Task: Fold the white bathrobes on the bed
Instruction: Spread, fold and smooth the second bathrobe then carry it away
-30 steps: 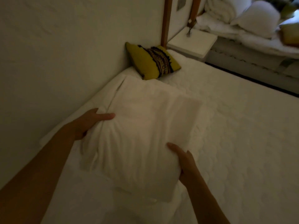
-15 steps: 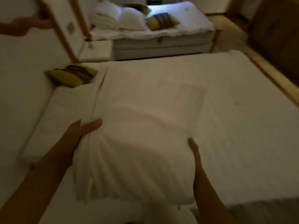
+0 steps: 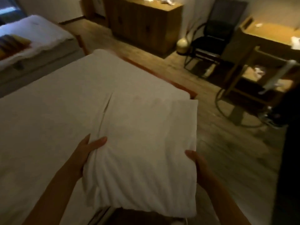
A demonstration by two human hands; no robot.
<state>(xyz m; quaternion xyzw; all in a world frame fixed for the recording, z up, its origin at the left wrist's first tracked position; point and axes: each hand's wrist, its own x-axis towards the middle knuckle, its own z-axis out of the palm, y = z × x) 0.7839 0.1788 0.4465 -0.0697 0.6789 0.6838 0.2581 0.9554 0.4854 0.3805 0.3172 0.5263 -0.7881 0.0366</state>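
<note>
A folded white bathrobe [image 3: 146, 143] forms a thick square bundle, lifted in front of me over the bed's foot corner. My left hand [image 3: 88, 149] grips its left edge, thumb on top and fingers underneath. My right hand [image 3: 194, 159] holds the right edge the same way, with its fingers hidden under the cloth. The white bed [image 3: 48, 119] spreads out to the left and behind the bundle.
A second bed [image 3: 37, 38] with a striped cushion stands at the far left. A wooden dresser [image 3: 142, 21] lines the back wall. A black chair [image 3: 214, 34] and a wooden desk [image 3: 267, 51] stand at the right. Wooden floor [image 3: 227, 151] lies below the bundle's right side.
I have turned to the right with the folded bathrobe held in both hands. The yellow cushion and headboard wall have left the view; the dresser, chair and desk have come in.
</note>
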